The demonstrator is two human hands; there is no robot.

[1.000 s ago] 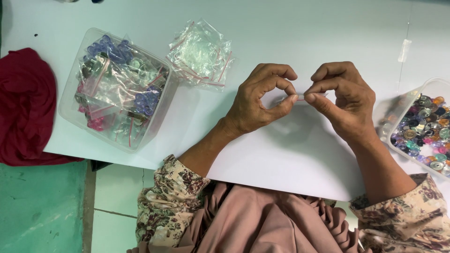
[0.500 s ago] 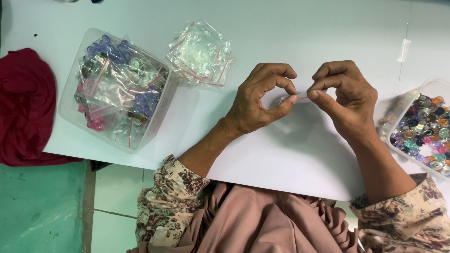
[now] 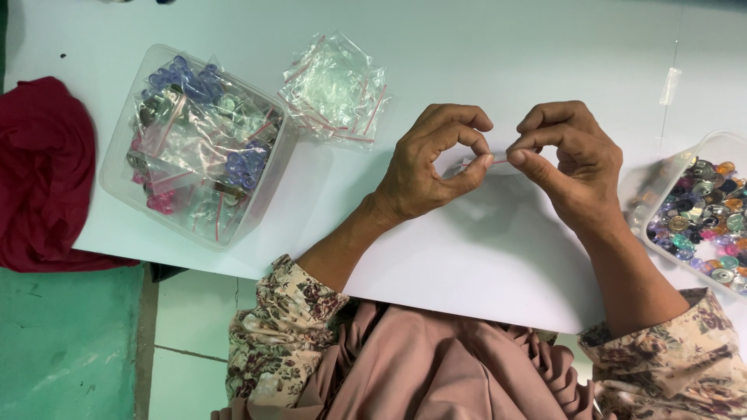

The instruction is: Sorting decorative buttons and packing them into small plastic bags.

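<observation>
- Both hands met over the middle of the white counter point(image 3: 482, 47), the left hand point(image 3: 424, 167) and right hand point(image 3: 572, 167) each in a pinching grip, thumb against forefinger, on opposite ends of a small clear zip bag point(image 3: 484, 164) with a red seal line.
- The bag hung between the fingertips just above the counter, mostly hidden by the fingers; whether it held anything could not be told.
- A slip seemed the chief risk: the thin, slick plastic was held only by its edges, and an uneven pull could have torn the seal or spilled any contents.
- A heap of empty clear bags point(image 3: 334, 89) lay at 11 o'clock from the hands, near but apart.
- A clear tub of filled bags point(image 3: 198, 144) sat at 9 o'clock, its corner close to the counter's near edge, where a nudge from the left forearm might have tipped it.
- An open tray of coloured buttons point(image 3: 704, 218) lay at 3 o'clock, close to the right wrist; a sweeping elbow could have scattered them.
- A dark red cloth point(image 3: 43, 175) lay at far 9 o'clock.
- Open room remained at 12 o'clock and directly beneath the hands.
</observation>
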